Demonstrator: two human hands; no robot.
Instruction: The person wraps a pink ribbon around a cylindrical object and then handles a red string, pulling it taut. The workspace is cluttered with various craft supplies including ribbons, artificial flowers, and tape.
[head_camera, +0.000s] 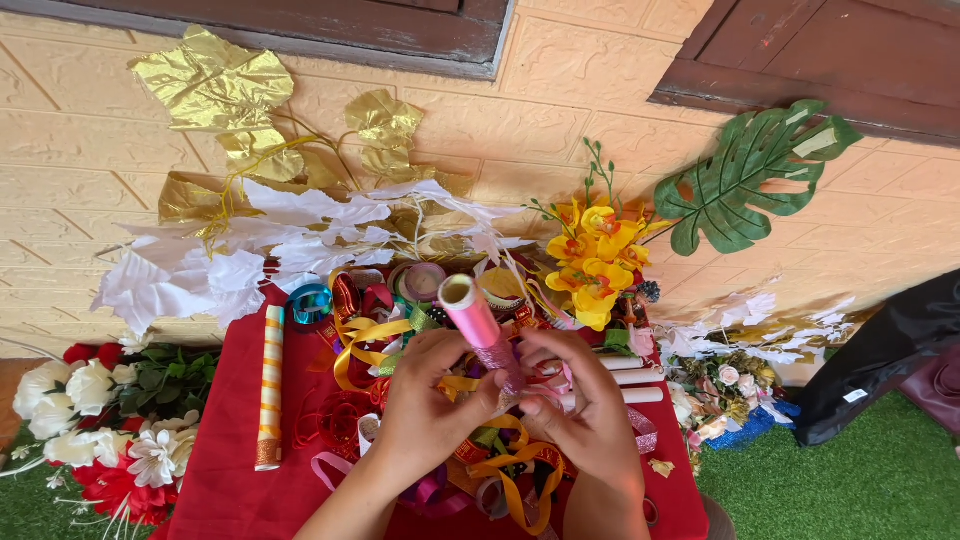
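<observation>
on the red cloth, both hands grip a pink ribbon roll.

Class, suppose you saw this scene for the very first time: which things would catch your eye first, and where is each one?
At the centre, the left hand and right hand hold up a pink roll over a red cloth strewn with ribbons. Behind them, gold leaves and white leaves lean against the wall at upper left. Yellow flowers and a big green leaf stand to the right.
</observation>
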